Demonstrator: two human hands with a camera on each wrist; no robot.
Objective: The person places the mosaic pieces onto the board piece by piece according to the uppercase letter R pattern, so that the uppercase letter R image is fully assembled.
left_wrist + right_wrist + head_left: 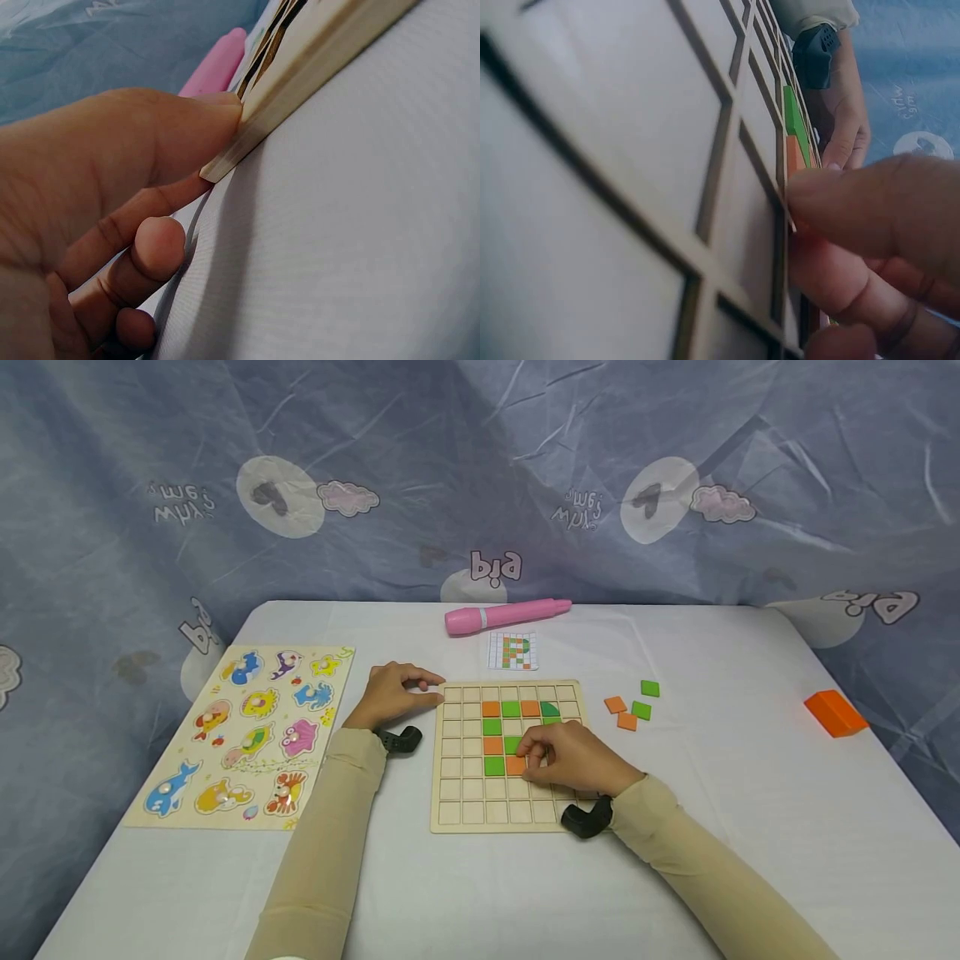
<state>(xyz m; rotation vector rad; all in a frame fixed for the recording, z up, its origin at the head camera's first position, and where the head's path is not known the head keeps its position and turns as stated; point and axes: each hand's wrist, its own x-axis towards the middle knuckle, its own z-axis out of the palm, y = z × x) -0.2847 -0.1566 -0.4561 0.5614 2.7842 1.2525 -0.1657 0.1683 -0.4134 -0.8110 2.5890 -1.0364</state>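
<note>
A wooden grid board [450,812] lies flat, with orange and green square tiles in several cells and a dark green rounded tile [550,709] near its far right. My left hand [393,693] touches the board's far left corner with thumb and index finger; in the left wrist view the thumb [202,124] rests against the board's edge. My right hand [573,758] is over the board's middle. Its thumb and index finger pinch an orange tile [514,766] at a cell beside a green tile [494,766]. The thumb [840,199] partly hides that tile in the right wrist view.
Several loose orange and green tiles, one a green tile [650,688], lie right of the board. Behind it are a small pattern card [513,652] and a pink pen-shaped object [506,615]. A sea-animal puzzle board [180,747] lies left, an orange block [835,713] far right.
</note>
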